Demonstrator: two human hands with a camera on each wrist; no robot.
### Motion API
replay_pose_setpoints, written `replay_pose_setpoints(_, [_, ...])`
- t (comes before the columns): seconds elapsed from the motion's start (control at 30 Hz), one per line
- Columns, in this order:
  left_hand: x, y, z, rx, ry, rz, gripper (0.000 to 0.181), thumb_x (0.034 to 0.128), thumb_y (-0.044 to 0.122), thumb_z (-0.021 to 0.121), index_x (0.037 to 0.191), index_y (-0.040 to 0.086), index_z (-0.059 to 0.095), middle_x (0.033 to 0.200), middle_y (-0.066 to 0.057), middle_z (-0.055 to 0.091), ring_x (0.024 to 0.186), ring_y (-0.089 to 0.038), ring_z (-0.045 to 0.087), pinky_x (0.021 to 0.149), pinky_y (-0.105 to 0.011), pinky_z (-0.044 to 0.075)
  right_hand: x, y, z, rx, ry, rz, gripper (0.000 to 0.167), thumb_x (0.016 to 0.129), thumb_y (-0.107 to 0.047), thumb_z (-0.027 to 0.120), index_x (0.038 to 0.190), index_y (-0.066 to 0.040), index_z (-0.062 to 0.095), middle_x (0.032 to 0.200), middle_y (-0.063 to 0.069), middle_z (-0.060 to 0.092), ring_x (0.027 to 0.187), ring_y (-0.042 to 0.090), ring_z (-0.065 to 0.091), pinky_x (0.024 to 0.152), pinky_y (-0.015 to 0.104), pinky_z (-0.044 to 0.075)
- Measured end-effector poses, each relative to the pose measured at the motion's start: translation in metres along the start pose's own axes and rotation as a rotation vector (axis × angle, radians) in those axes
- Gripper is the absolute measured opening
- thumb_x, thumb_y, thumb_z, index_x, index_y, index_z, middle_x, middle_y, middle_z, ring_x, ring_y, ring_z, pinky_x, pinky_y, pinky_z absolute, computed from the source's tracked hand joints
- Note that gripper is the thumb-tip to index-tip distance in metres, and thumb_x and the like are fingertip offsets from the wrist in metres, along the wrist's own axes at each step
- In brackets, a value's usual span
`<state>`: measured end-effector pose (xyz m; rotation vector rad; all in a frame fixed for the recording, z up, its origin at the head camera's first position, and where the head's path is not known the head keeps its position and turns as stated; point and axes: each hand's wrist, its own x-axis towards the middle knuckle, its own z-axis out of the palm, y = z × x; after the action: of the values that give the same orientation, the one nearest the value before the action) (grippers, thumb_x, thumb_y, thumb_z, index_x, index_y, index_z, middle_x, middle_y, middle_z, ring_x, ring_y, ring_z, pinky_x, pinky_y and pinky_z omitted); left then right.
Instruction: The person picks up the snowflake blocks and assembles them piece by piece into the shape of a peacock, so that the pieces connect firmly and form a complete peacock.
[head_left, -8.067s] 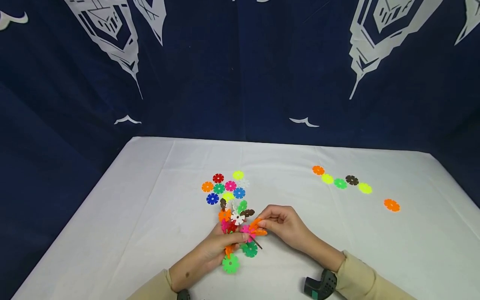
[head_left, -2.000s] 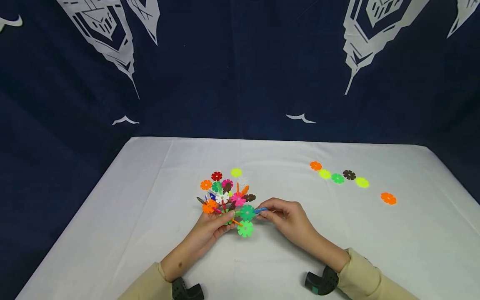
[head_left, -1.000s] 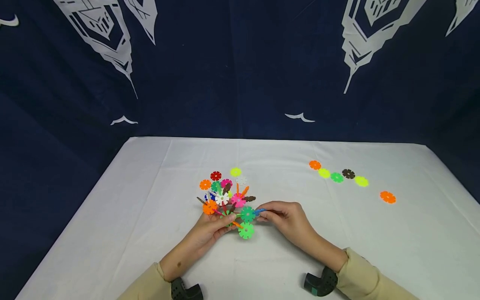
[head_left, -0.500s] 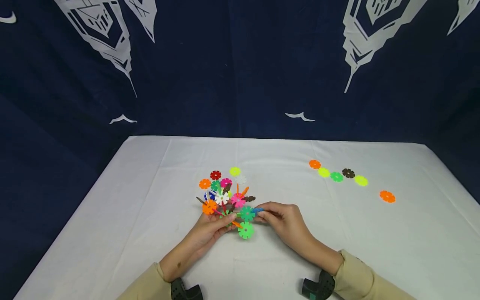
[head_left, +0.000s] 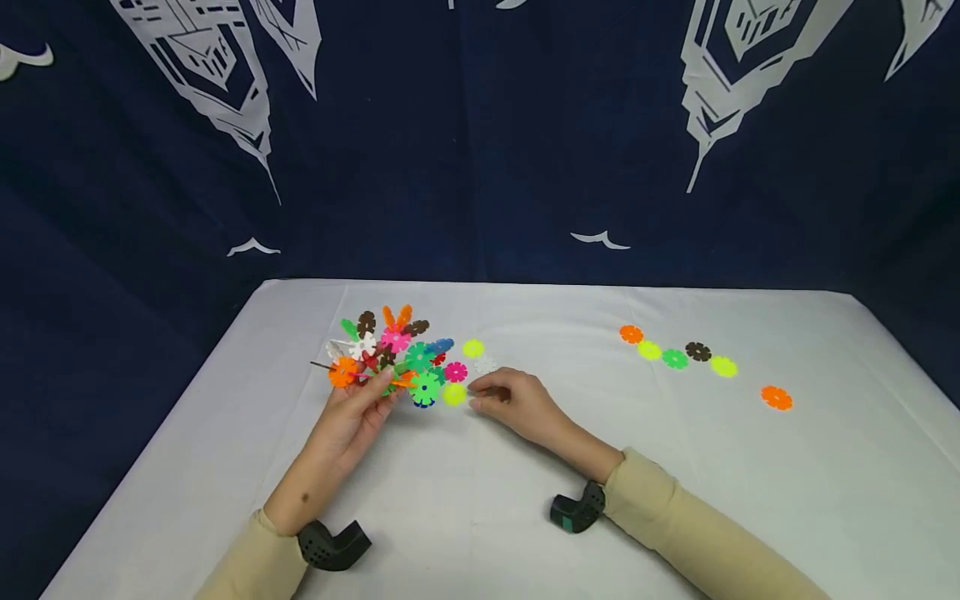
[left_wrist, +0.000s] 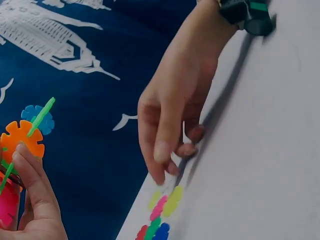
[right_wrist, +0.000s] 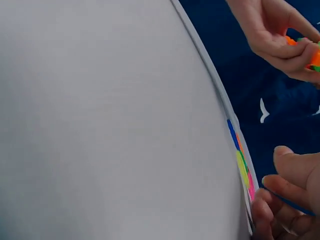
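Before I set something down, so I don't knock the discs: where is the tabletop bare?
The tablecloth is bare between the right hand and the right disc row, and between the wrist devices. It's crowded beside the left hand, where, in head view, the disc model overlaps the disc cluster.

- Head view: soft, even light brightens the white tabletop [head_left: 480,500]; the curtain [head_left: 405,183] behind its far edge sinks into dark blue.
- A pale disc [head_left: 486,365] nearly melts into the tabletop's brightness.
- Left wrist view: the right hand [left_wrist: 172,110] throws a long, soft-edged shadow [left_wrist: 226,97] over the tabletop; coloured discs [left_wrist: 158,208] look blurred.
- Right wrist view: dimmer, greyer, the tabletop's edge bowed.
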<state>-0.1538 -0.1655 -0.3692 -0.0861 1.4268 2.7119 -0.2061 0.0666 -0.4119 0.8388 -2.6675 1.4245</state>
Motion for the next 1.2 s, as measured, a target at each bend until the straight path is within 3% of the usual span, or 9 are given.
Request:
replay_pose_setpoints(0.2, [0.002, 0.008, -0.001, 0.01, 0.029, -0.01, 0.031, 0.0939, 0.01, 0.057, 0.122, 0.007, 0.043, 0.101, -0.001, 0.059, 0.084, -0.011, 0.058, 0.084, -0.021, 0.048, 0.031, -0.009, 0.018, -0.236, -0.032, 0.032, 0.03, 0.074, -0.022, 0.082, 0.099, -0.009, 0.07, 0.083, -0.003, 0.056, 0.075, 0.011, 0.05, 0.061, 0.023, 0.044])
replay_pose_setpoints(0.37, [0.004, 0.002, 0.0, 0.04, 0.048, -0.05, 0.026, 0.0944, 0.01, 0.056, 0.117, 0.003, 0.046, 0.097, -0.002, 0.059, 0.083, -0.012, 0.058, 0.086, -0.023, 0.048, 0.032, -0.014, 0.019, -0.312, -0.062, 0.077, 0.028, 0.07, -0.024, 0.084, 0.089, -0.013, 0.067, 0.081, -0.004, 0.05, 0.076, 0.011, 0.049, 0.062, 0.024, 0.044])
replay_pose_setpoints(0.5, [0.003, -0.008, 0.002, 0.049, 0.032, -0.082, 0.021, 0.0943, 0.007, 0.055, 0.112, -0.002, 0.048, 0.096, -0.004, 0.06, 0.084, -0.013, 0.058, 0.088, -0.026, 0.047, 0.023, -0.014, 0.011, -0.268, -0.063, 0.065, 0.029, 0.07, -0.02, 0.084, 0.086, -0.012, 0.061, 0.079, -0.002, 0.05, 0.074, 0.012, 0.048, 0.063, 0.026, 0.044])
replay_pose_setpoints(0.73, [-0.002, -0.025, 0.005, 0.104, -0.115, -0.094, 0.034, 0.0928, 0.004, 0.058, 0.124, 0.003, 0.044, 0.108, -0.003, 0.062, 0.097, -0.018, 0.058, 0.093, -0.036, 0.045, 0.003, -0.002, -0.01, -0.163, -0.065, 0.034, 0.024, 0.075, -0.007, 0.079, 0.094, -0.005, 0.065, 0.069, -0.002, 0.048, 0.061, 0.012, 0.043, 0.056, 0.025, 0.039])
replay_pose_setpoints(0.9, [-0.004, -0.029, 0.005, 0.117, -0.097, -0.08, 0.035, 0.0926, 0.004, 0.058, 0.124, 0.004, 0.044, 0.107, -0.003, 0.062, 0.095, -0.017, 0.058, 0.092, -0.035, 0.046, -0.002, -0.002, -0.012, -0.22, -0.127, -0.02, 0.03, 0.072, -0.017, 0.082, 0.096, -0.009, 0.066, 0.078, 0.0, 0.049, 0.071, 0.014, 0.046, 0.061, 0.026, 0.042])
replay_pose_setpoints(1.0, [-0.005, -0.029, 0.006, 0.109, -0.101, -0.081, 0.034, 0.0932, 0.005, 0.057, 0.124, 0.004, 0.044, 0.105, -0.003, 0.062, 0.092, -0.016, 0.058, 0.093, -0.036, 0.045, -0.003, -0.002, -0.01, -0.235, -0.13, -0.002, 0.03, 0.071, -0.017, 0.083, 0.092, -0.012, 0.062, 0.081, -0.002, 0.049, 0.075, 0.013, 0.047, 0.064, 0.026, 0.042])
replay_pose_setpoints(1.1, [-0.004, -0.03, 0.007, 0.101, -0.1, -0.088, 0.032, 0.0929, 0.004, 0.057, 0.122, 0.004, 0.046, 0.103, -0.003, 0.062, 0.091, -0.016, 0.058, 0.093, -0.036, 0.045, -0.006, -0.001, -0.01, -0.18, -0.101, 0.018, 0.029, 0.072, -0.01, 0.082, 0.087, -0.013, 0.057, 0.077, -0.004, 0.049, 0.069, 0.012, 0.047, 0.061, 0.026, 0.043])
replay_pose_setpoints(1.2, [-0.005, -0.033, 0.009, 0.091, -0.098, -0.094, 0.029, 0.0924, 0.001, 0.057, 0.119, 0.002, 0.047, 0.103, -0.004, 0.062, 0.093, -0.017, 0.058, 0.093, -0.036, 0.045, -0.013, 0.001, -0.013, -0.055, -0.062, 0.019, 0.025, 0.075, -0.004, 0.078, 0.084, -0.011, 0.055, 0.072, -0.004, 0.052, 0.064, 0.011, 0.049, 0.058, 0.024, 0.044])
